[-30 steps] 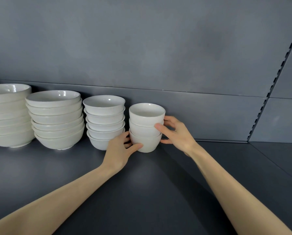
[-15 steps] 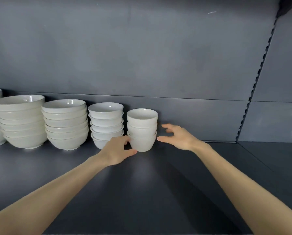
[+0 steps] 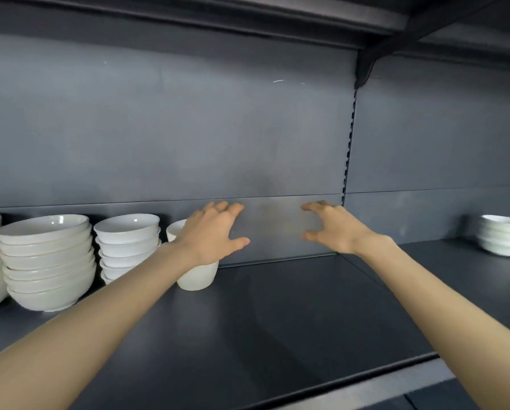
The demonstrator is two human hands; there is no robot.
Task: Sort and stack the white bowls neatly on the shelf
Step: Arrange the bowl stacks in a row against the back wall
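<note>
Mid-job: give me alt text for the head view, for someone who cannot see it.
The left hand and right hand hover open and empty over a dark shelf. A row of white bowl stacks lines the shelf's left side, the smallest stack partly behind the left hand; another stack sits far right.

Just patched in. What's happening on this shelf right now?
A person is sorting white bowls on a dark shelf. Both hands are empty, fingers spread. The left hand hovers in front of the small stack, and the right hand is in the air to its right. The small stack ends a row of four stacks on the left. A far stack sits apart at the right.
</note>
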